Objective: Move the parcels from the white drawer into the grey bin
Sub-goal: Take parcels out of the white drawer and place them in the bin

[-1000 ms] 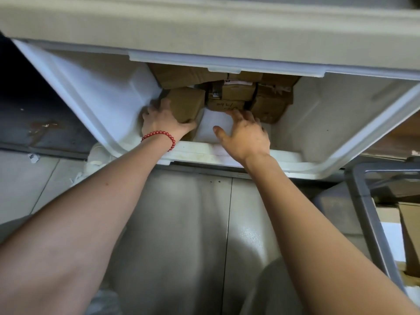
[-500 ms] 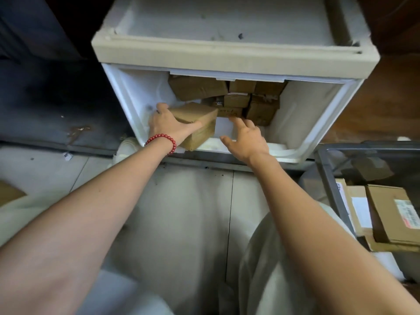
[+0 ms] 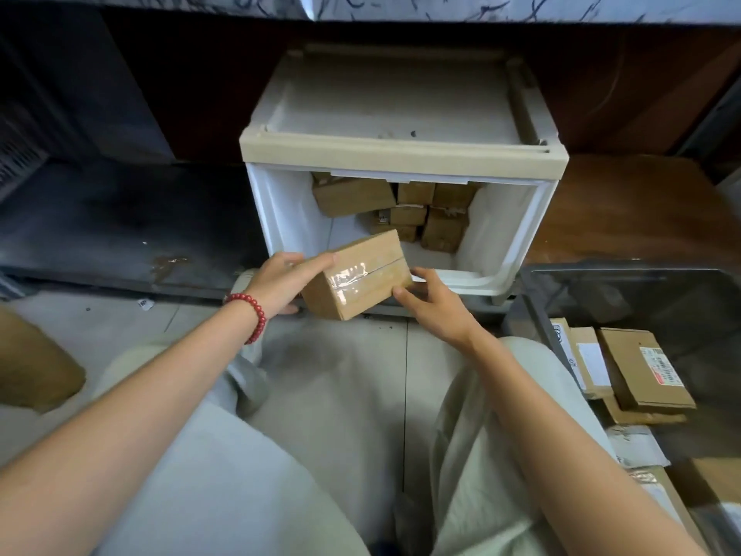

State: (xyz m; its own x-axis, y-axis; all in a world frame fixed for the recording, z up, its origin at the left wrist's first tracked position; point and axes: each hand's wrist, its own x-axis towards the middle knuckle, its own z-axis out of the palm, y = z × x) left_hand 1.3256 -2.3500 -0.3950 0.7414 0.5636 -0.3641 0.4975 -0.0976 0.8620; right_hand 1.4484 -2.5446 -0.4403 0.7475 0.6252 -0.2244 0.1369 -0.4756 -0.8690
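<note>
You are crouched on a pale tiled floor [image 3: 353, 375], with the grey bin [image 3: 537, 327] on your near right holding flat parcels [image 3: 641, 371]. Farther out, your left hand [image 3: 280, 282] curls over the left end of a taped brown parcel [image 3: 361, 278], and your right hand [image 3: 437, 307] pinches its right corner. The parcel is lifted over the near lip of the white drawer [image 3: 517, 242]. More parcels [image 3: 401, 210] are stacked at the drawer's far end.

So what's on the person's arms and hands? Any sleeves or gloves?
No sleeves or gloves show: both arms are bare right up to the picture's edge. The left hand has a bracelet of round red beads around its wrist. The right hand wears nothing that can be seen, no ring and no watch.
</note>
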